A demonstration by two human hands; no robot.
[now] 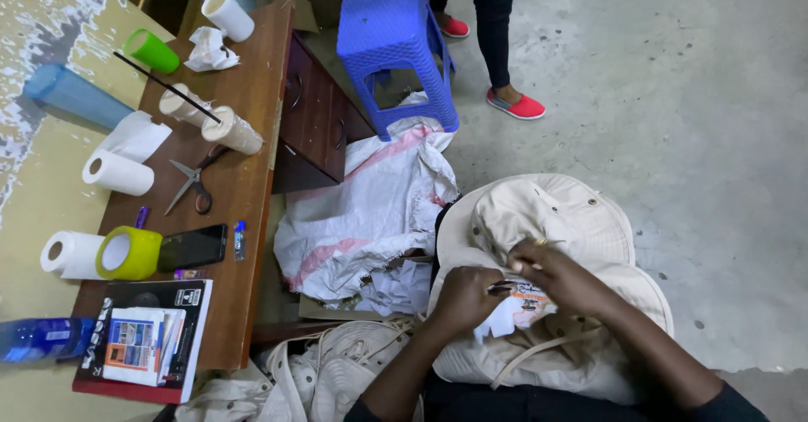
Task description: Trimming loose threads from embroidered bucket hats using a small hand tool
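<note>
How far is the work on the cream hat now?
Done: nothing finished shows. In hand: left hand holds a thin tool against a white printed patch on the cream hat; right hand steadies it. Left: the patch looks loose; another hat lies untouched nearby.

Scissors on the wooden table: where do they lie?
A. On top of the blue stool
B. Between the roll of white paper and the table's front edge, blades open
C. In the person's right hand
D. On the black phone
B: the scissors lie flat on the wooden table with blades apart, right of the white paper roll, clear of both hands.
</note>
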